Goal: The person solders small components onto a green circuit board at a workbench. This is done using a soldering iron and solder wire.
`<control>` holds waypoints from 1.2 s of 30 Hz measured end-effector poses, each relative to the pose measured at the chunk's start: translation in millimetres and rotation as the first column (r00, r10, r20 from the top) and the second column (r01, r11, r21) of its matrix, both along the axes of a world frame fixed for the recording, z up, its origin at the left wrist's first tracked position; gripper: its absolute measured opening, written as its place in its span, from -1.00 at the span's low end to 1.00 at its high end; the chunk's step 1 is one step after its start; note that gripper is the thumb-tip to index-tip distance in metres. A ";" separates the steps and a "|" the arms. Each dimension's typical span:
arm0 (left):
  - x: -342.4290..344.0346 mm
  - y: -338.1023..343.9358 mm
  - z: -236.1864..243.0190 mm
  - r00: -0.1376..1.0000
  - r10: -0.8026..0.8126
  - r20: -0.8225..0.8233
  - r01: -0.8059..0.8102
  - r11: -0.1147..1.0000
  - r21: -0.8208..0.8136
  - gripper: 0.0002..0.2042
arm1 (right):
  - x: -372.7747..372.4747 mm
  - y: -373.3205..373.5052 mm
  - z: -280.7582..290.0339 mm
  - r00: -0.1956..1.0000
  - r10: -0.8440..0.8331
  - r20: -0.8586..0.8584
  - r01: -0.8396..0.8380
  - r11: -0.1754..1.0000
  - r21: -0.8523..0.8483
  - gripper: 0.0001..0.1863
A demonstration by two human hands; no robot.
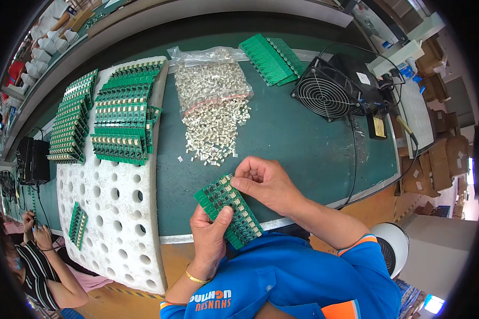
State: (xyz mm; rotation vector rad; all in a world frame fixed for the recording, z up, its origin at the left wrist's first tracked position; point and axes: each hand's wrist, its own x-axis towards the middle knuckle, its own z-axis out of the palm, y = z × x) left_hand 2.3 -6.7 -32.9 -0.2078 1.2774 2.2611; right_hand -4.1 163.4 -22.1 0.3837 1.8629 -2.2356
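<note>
Gripping a green circuit board (241, 214), the left hand (208, 235) is holding it near the bench edge (176, 239). The right hand (272, 187) is touching its far end — whether pinching anything cannot be told.

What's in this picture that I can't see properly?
All in the head view:
Underside of the held circuit board: faces away from the camera.
Most of the left fingers: behind that board.
Whether the right fingers pinch a tiny piece: too small to tell.
Lower layers of the stacked boards: covered by upper ones.
Rest of the co-worker: cut off at the dark edge.
</note>
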 end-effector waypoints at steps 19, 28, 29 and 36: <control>4.3 -5.5 4.3 0.988 -0.136 -0.079 0.130 0.988 -0.079 -0.64 | 2.4 -9.2 -12.0 0.989 -0.028 -0.148 0.057 0.979 0.194 -0.84; -4.2 -8.5 5.0 0.994 -0.077 0.077 0.074 0.996 0.041 -0.65 | -29.1 17.5 -19.8 0.834 0.315 -0.453 0.293 0.443 0.847 -0.88; -3.6 -8.5 4.9 0.996 -0.072 0.053 0.071 0.997 0.024 -0.65 | -30.2 18.1 -20.7 0.839 0.353 -0.415 0.274 0.385 0.881 -0.88; -5.8 -9.1 5.4 0.998 -0.063 0.013 0.062 0.998 0.029 -0.65 | -37.6 19.6 -25.4 0.785 0.431 -0.445 0.329 0.320 0.889 -0.92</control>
